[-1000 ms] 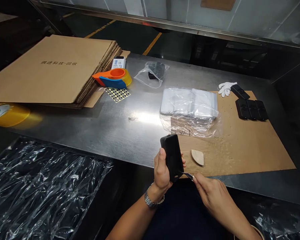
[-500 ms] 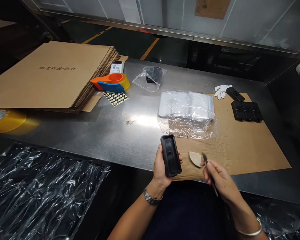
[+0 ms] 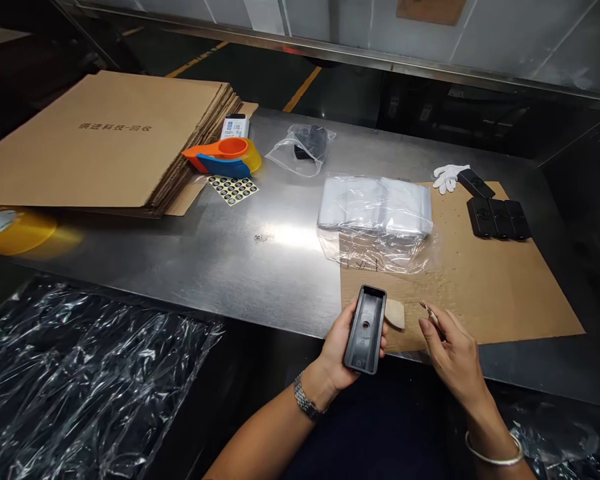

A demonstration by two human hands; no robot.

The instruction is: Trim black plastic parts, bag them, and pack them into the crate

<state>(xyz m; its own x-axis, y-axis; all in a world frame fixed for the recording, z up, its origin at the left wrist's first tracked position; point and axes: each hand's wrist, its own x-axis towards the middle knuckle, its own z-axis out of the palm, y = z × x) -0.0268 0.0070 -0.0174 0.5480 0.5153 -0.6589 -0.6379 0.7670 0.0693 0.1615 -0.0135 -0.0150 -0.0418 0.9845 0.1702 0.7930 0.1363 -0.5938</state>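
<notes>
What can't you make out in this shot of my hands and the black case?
Head view only:
- Thin tool in the right hand: too small to identify.
- Black case: its back is hidden by the left hand.
- Yellow tape roll: blurred, cut off at the left edge.

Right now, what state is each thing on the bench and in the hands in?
Black plastic shell: held in left hand, hollow side up.
Small blade tool: pinched in right hand.
Stack of clear bags: lying flat.
Four black shells: lying on cardboard sheet.
White glove: lying crumpled.
Tape dispenser: resting by flattened cartons.
</notes>
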